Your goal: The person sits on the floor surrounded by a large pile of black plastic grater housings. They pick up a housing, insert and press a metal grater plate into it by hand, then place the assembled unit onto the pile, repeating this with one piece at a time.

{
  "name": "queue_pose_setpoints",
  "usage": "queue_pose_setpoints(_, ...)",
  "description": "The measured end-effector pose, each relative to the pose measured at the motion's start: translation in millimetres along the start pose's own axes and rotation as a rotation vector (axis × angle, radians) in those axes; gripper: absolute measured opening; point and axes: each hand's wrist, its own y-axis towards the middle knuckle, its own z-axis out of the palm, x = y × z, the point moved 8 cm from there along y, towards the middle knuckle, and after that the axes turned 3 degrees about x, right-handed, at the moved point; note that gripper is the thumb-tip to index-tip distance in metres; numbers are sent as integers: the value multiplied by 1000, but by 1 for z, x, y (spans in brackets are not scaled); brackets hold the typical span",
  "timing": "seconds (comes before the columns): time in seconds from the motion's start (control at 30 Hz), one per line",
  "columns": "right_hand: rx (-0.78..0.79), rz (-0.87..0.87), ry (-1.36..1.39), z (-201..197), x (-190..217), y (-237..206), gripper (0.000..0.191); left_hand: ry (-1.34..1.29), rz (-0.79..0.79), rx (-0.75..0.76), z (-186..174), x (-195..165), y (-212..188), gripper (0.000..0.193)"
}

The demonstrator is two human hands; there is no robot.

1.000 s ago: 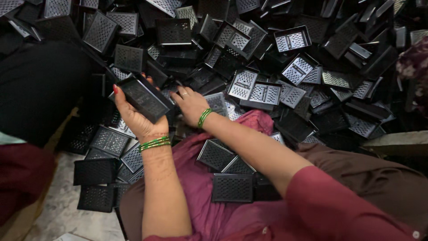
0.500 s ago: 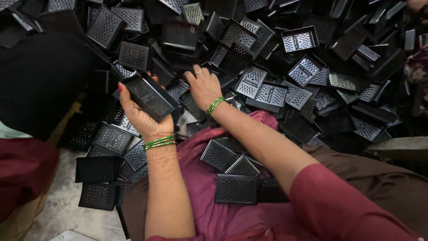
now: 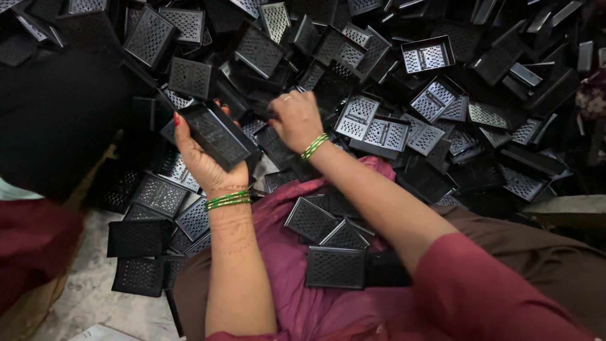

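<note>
My left hand point(image 3: 205, 161) grips a black perforated plastic tray point(image 3: 218, 134), tilted, just above my lap. My right hand point(image 3: 295, 119) is a little farther out, fingers curled down onto the pile of black trays point(image 3: 379, 126), pinching the edge of one dark piece there. Both wrists wear green bangles. Several more trays point(image 3: 334, 265) lie on my magenta lap.
A large heap of identical black perforated trays point(image 3: 442, 57) covers the whole far side. A person in dark and maroon clothing point(image 3: 44, 126) sits at the left. Stacked trays point(image 3: 139, 252) rest on the pale floor by my left knee.
My right hand has reached farther up into the pile. The left hand has kept the tray, shifting it slightly right and up.
</note>
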Motion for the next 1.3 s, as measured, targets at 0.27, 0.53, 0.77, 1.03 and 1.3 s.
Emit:
queue_pose_setpoints(0.27,36,150,-304,-72,-49,-9,22,-9,-33,-27,-7,9,0,42)
queue_pose_setpoints(0.53,-19,-56,-200,2,1,-1,42,-9,-44,-48,-16,13,4,39)
queue_pose_setpoints(0.77,156,101,222,33,-46,-5,16,-180,-138,119,-1,16,9,52)
queue_pose_setpoints(1.03,230,171,783,-97,-60,-35,9,-132,-220,256,18,25,-2,54)
queue_pose_setpoints(1.3,163,-25,779,-161,-14,-38,11,-56,-591,315,32,108,-38,48)
